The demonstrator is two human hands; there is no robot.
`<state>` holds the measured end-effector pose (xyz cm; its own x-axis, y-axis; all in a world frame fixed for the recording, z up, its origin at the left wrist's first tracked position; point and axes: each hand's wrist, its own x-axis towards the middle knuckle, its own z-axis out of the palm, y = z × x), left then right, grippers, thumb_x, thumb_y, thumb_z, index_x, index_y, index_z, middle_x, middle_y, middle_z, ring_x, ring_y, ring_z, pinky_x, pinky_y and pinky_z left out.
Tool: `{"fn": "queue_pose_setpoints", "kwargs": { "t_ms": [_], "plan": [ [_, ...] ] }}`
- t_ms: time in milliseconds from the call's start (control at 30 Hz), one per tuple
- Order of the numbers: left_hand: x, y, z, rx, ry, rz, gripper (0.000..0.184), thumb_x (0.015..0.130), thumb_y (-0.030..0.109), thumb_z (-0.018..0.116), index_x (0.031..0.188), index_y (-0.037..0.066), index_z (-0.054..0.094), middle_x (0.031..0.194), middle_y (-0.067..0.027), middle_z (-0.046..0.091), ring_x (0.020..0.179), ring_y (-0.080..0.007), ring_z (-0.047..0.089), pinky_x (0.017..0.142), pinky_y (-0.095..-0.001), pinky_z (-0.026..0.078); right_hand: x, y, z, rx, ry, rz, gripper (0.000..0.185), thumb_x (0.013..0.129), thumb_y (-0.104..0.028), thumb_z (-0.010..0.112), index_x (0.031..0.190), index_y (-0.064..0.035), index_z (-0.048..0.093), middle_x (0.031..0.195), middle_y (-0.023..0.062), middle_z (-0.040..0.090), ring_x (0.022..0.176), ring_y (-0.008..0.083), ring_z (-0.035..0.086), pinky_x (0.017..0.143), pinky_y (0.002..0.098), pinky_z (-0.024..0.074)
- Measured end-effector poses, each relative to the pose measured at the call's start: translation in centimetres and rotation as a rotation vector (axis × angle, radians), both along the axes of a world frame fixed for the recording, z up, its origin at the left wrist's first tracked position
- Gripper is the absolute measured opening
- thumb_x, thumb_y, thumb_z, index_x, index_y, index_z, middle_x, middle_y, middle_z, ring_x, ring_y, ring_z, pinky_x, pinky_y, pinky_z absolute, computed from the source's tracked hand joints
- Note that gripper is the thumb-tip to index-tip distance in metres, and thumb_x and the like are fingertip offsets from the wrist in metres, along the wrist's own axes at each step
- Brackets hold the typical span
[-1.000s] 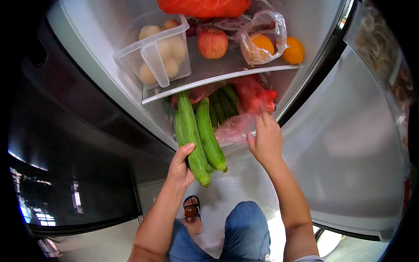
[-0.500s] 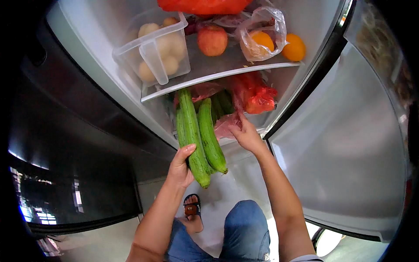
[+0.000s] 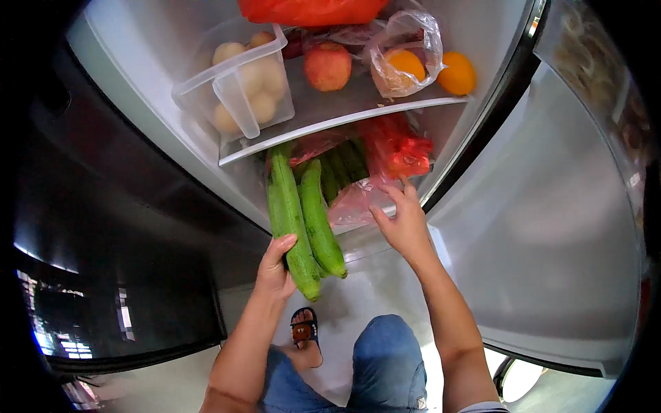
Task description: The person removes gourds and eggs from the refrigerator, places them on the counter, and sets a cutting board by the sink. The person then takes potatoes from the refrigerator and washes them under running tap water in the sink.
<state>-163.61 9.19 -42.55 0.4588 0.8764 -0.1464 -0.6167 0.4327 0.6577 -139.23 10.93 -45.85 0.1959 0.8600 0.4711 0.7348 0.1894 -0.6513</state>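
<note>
Long green gourds [image 3: 292, 224] rest partly on the lower fridge shelf, their near ends sticking out. My left hand [image 3: 277, 265] is wrapped round the near end of the leftmost ones, thumb on top. At the right, my right hand [image 3: 405, 219] has its fingers apart beside a thin pink plastic bag [image 3: 352, 203], fingertips near its edge. Darker green vegetables [image 3: 342, 168] lie behind, inside or under the pink bag. A red bag [image 3: 403, 148] sits at the shelf's right; its contents are hard to make out.
On the upper shelf [image 3: 344, 122] are a clear bin [image 3: 255, 103] of eggs, an apple [image 3: 328, 67], a clear bag with an orange [image 3: 406, 65], another orange [image 3: 457, 73] and a red-orange bag [image 3: 313, 9]. Open doors [image 3: 544, 241] flank both sides.
My right hand moved left to the pink bag, then slightly back right with its fingers spreading. The gourds in my left hand shifted slightly left as the whole view shifted a little.
</note>
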Motion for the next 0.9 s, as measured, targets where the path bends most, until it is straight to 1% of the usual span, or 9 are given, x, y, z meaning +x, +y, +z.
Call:
{"fn": "queue_pose_setpoints", "kwargs": {
  "t_ms": [33,133,233,333,467,567,667,767,900],
  "plan": [
    [0.0,-0.2,0.2,-0.001,0.004,0.012,0.072,0.082,0.026,0.062,0.142,-0.005,0.034,0.136,-0.0259,0.048,0.126,-0.0351,0.050,0.104,-0.0493,0.044,-0.7,-0.7,0.9,0.021,-0.025,-0.030,0.034,0.079,-0.018,0.072,0.109,-0.0037,0.065,0.115,0.0211,0.062,0.110,0.0374,0.056,0.092,0.0437,0.0471],
    [-0.4,-0.2,-0.1,0.009,-0.004,0.013,0.071,0.083,0.026,0.061,0.141,-0.004,0.035,0.135,-0.0254,0.049,0.124,-0.0348,0.052,0.104,-0.0494,0.044,-1.6,-1.8,1.2,-0.113,0.169,0.173,0.032,0.083,-0.020,0.071,0.111,-0.0066,0.065,0.103,0.0171,0.065,0.096,0.0309,0.063,0.081,0.0396,0.0502],
    [-0.7,-0.1,-0.7,-0.044,-0.011,0.001,0.066,0.083,0.019,0.062,0.140,-0.002,0.035,0.131,-0.0232,0.052,0.120,-0.0321,0.055,0.102,-0.0452,0.045,-3.1,-3.0,1.6,-0.472,0.643,0.502,0.037,0.087,-0.020,0.070,0.119,-0.0045,0.060,0.092,0.0098,0.065,0.081,0.0163,0.062,0.068,0.0301,0.0495],
    [-0.8,0.0,-1.7,-0.042,0.031,0.039,0.064,0.083,0.014,0.063,0.139,0.000,0.035,0.128,-0.0186,0.053,0.117,-0.0296,0.056,0.100,-0.0426,0.047,-4.3,-5.1,4.0,-0.612,0.885,0.655,0.035,0.093,-0.015,0.063,0.125,-0.0028,0.055,0.096,0.0000,0.060,0.076,0.0052,0.056,0.063,0.0191,0.0462],
    [-0.7,0.0,-1.6,-0.024,0.033,0.042,0.064,0.083,0.011,0.063,0.139,0.003,0.034,0.126,-0.0129,0.052,0.117,-0.0275,0.055,0.099,-0.0419,0.048,-4.6,-6.2,3.2,-0.485,0.819,0.657,0.044,0.095,-0.017,0.059,0.136,-0.0034,0.047,0.102,0.0027,0.062,0.083,0.0056,0.056,0.069,0.0215,0.0473],
    [-0.4,-0.4,-0.6,-0.035,0.026,0.042,0.068,0.083,0.013,0.062,0.143,0.005,0.031,0.132,-0.0141,0.049,0.117,-0.0265,0.054,0.098,-0.0422,0.049,-3.2,-6.1,2.6,-0.539,1.086,0.617,0.047,0.095,-0.022,0.061,0.135,-0.0019,0.048,0.101,0.0030,0.062,0.086,0.0063,0.058,0.071,0.0236,0.0506],
    [-0.7,-0.2,-0.7,-0.171,-0.267,-0.051,0.080,0.076,0.017,0.062,0.147,0.006,0.028,0.141,-0.0152,0.043,0.103,-0.0223,0.057,0.094,-0.0403,0.049,-1.6,-6.2,2.2,-0.544,1.415,0.598,0.049,0.098,-0.026,0.055,0.138,-0.0005,0.045,0.107,0.0086,0.063,0.085,0.0103,0.057,0.074,0.0275,0.0498],
    [-1.3,-0.6,-0.8,-0.239,-0.578,-0.117,0.088,0.073,0.017,0.063,0.151,0.011,0.024,0.147,-0.0135,0.037,0.096,-0.0156,0.052,0.090,-0.0346,0.046,-0.6,-6.1,1.3,-0.476,1.427,0.605,0.050,0.098,-0.029,0.054,0.136,0.0016,0.045,0.106,0.0107,0.063,0.082,0.0116,0.058,0.072,0.0267,0.0509],
    [-1.5,-0.8,-0.4,-0.207,-0.577,-0.175,0.090,0.073,0.019,0.063,0.153,0.014,0.022,0.154,-0.0131,0.027,0.092,-0.0134,0.050,0.088,-0.0325,0.044,-0.2,-6.1,1.2,-0.470,1.444,0.605,0.049,0.098,-0.028,0.054,0.136,0.0011,0.045,0.106,0.0112,0.063,0.081,0.0116,0.058,0.071,0.0262,0.0513]
  ]
}}
